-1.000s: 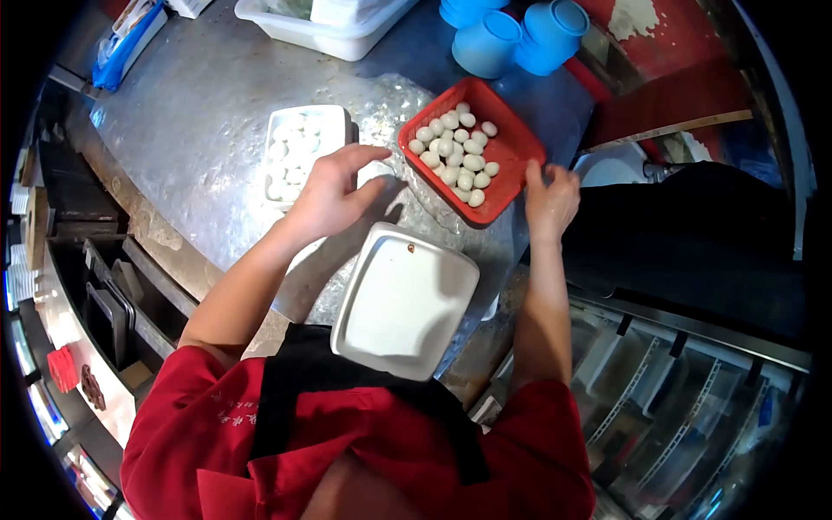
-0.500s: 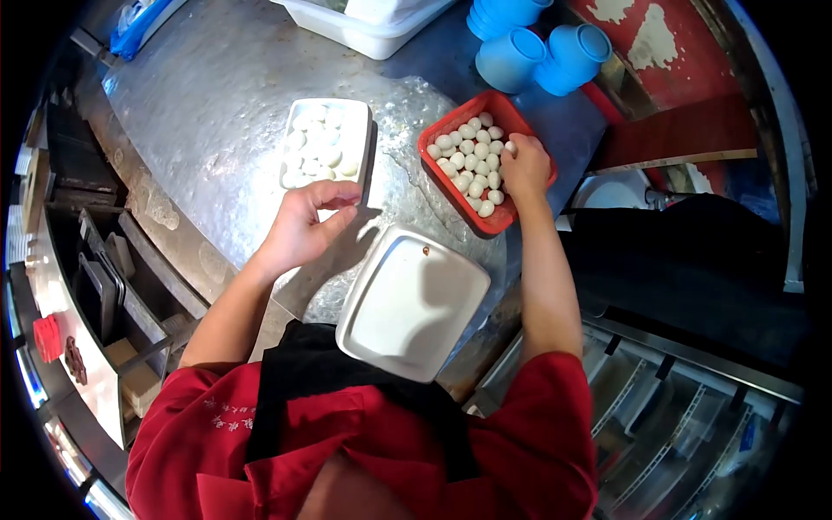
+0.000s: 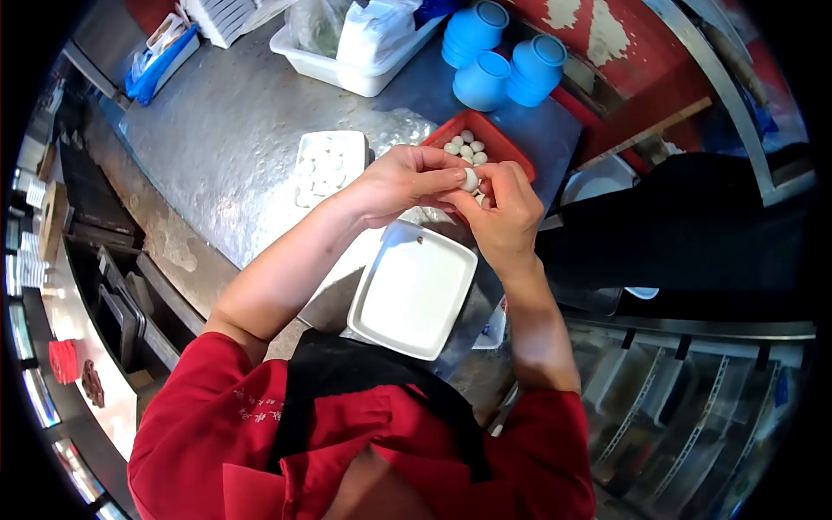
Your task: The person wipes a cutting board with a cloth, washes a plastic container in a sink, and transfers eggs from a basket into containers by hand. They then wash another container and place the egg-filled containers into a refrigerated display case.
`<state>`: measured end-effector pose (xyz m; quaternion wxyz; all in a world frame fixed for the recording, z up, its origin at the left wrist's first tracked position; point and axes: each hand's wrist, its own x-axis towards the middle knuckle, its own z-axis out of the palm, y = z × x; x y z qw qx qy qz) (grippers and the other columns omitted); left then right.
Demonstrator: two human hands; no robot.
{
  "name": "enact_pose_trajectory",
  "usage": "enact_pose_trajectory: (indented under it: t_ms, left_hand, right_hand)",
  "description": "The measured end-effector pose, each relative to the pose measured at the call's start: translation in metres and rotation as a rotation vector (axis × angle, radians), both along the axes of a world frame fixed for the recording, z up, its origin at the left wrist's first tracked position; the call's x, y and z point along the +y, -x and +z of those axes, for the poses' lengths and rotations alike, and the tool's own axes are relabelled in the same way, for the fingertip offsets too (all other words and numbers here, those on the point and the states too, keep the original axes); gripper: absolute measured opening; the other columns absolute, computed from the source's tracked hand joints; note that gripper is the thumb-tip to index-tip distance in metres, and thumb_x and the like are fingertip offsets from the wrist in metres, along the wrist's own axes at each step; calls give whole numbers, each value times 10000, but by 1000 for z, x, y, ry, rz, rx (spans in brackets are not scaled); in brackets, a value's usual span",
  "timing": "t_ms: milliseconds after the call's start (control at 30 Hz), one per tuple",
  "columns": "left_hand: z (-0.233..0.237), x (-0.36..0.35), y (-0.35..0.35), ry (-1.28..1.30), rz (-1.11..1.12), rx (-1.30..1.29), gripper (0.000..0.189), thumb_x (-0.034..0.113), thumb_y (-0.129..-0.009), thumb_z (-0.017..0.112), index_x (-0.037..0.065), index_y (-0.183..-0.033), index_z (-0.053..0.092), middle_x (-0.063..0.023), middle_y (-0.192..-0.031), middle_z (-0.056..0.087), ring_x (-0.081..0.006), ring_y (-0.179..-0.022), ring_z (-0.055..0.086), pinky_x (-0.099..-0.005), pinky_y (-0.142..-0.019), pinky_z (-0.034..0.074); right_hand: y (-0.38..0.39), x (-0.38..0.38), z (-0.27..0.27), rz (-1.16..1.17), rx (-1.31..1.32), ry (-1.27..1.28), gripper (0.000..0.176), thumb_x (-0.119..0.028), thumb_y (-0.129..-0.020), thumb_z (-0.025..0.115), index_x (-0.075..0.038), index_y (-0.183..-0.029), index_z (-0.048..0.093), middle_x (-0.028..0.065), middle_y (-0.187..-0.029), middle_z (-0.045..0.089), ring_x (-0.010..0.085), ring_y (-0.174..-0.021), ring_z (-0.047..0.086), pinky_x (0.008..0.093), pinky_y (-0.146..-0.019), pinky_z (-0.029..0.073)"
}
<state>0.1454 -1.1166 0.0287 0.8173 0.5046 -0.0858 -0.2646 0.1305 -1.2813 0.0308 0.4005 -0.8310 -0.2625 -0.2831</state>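
On the far left of the metal table (image 3: 217, 121) we see a white tray (image 3: 334, 134) already full of little white balls (image 3: 325, 173). Next comes the left hand (image 3: 399, 178), its fingers pinching one small white ball (image 3: 470, 179). The right hand (image 3: 503, 212) pinches the same ball from the other side, so both hands grip it, up above the table. Just behind them sits the red basket (image 3: 511, 147), with more balls left inside. Near us lies a second white tray (image 3: 407, 295), bare. We think one tray is done and this one is not yet filled.
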Motion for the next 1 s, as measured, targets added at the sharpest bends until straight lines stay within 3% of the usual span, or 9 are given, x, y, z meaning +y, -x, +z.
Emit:
enact_pose_trajectory:
  t_ms: [133,300,433,500,600,633,733,800,1000]
  left_hand:
    - [5,-7,4,-47,-61,-23,231,149,-885,551,2,-1061,577,-66,-911,628,-122,-807,614,-246,-711,522]
    - [13,-14,5,105,-38,-19,277,111,-897,486,9,-1154,514,-62,-937,610,-120,-814,602,-244,-747,502]
    - [17,-18,9,149,-76,21,258,118,-895,510,11,-1129,534,-44,-906,608,-107,-788,592,-236,-755,491]
    - [12,-21,8,-40,-92,-118,237,125,-886,545,7,-1090,565,-36,-882,614,-95,-775,589,-226,-730,493]
    - [12,-23,5,-72,-115,-137,225,138,-872,579,1,-1050,596,-38,-867,624,-86,-770,590,-213,-703,494]
    - [13,-22,3,-106,-144,-143,262,116,-866,575,-29,-1084,576,-84,-943,627,-136,-860,603,-262,-804,494]
    - [13,-30,-2,-108,-196,-121,271,95,-869,562,-37,-1106,559,-110,-999,616,-156,-881,607,-270,-806,507]
    - [11,-35,-9,-37,-250,-50,277,74,-864,562,-45,-1114,548,-116,-1005,611,-168,-893,608,-274,-817,507]
    - [-13,-69,-57,-376,-165,-144,289,80,-818,629,-38,-1073,559,-104,-994,608,-167,-890,608,-261,-815,502]
  right_hand:
    - [9,-4,9,9,-24,-1,339,-67,-589,775,-23,-865,582,95,-754,530,241,-647,550,328,-560,454]
    - [12,-12,12,3,91,-189,332,-38,-592,769,-15,-895,635,72,-769,534,168,-641,556,283,-541,451]
    - [23,-21,18,-2,155,-168,314,-28,-603,763,-24,-898,655,62,-771,541,145,-585,526,264,-540,448]
    - [25,-26,17,-2,136,-147,295,-29,-613,758,-21,-890,657,64,-757,548,149,-587,534,260,-542,450]
    - [20,-34,13,36,80,-153,255,-30,-627,752,-9,-864,658,73,-730,561,156,-600,556,254,-544,452]
    - [19,-37,11,74,29,-181,235,-30,-632,750,0,-846,657,79,-717,567,161,-611,569,252,-544,453]
    - [31,-43,20,103,455,-447,54,26,-765,632,37,-817,642,50,-765,579,74,-550,544,196,-469,436]
    - [31,-50,15,137,514,-625,55,17,-793,615,47,-832,638,33,-779,572,58,-550,531,184,-468,430]
    - [62,-110,-23,-271,695,-562,80,-17,-799,633,9,-872,650,5,-630,549,45,-493,469,181,-428,343]
